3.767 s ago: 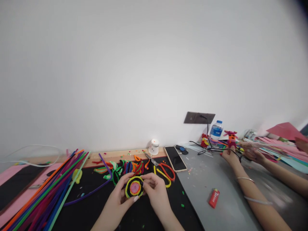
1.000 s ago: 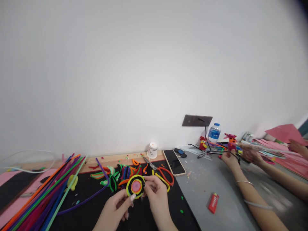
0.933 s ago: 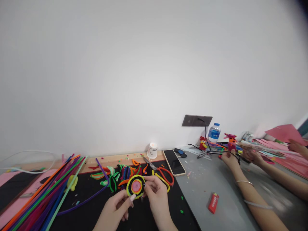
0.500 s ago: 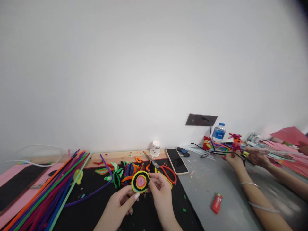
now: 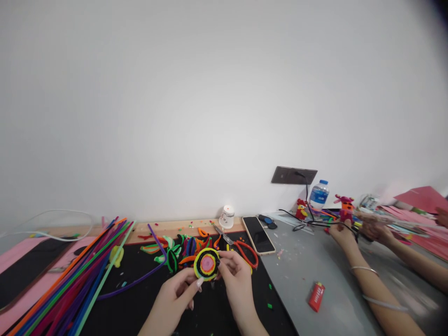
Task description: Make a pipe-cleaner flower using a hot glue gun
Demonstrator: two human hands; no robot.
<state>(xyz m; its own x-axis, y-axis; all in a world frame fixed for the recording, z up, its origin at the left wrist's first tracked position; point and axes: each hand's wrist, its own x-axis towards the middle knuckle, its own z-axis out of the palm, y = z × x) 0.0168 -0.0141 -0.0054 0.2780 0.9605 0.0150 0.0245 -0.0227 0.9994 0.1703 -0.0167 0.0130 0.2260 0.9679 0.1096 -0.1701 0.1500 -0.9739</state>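
A round coil of pipe cleaner (image 5: 207, 264) has a pink middle, then orange, yellow and black rings, with a yellow outer rim. My left hand (image 5: 177, 291) pinches its lower left edge between thumb and fingers. On the opposite side, my right hand (image 5: 235, 280) grips the right edge, fingers bent behind it. The coil is held just above a black mat (image 5: 140, 303). Behind it lie loops of coloured pipe cleaner (image 5: 170, 260), and scissors with red handles (image 5: 248, 254) rest near my right hand.
At left lies a bundle of long pipe cleaners (image 5: 73, 284). A white paper cup (image 5: 227, 217) and a phone (image 5: 259, 234) stand beyond my hands. To the right are a red lighter (image 5: 317, 297), a water bottle (image 5: 318, 195) and a co-worker's hand (image 5: 345, 234) at a pink-orange figure (image 5: 346, 207).
The whole view has shifted slightly, moving everything a little to the right. Both my hands keep the same hold on the coil.
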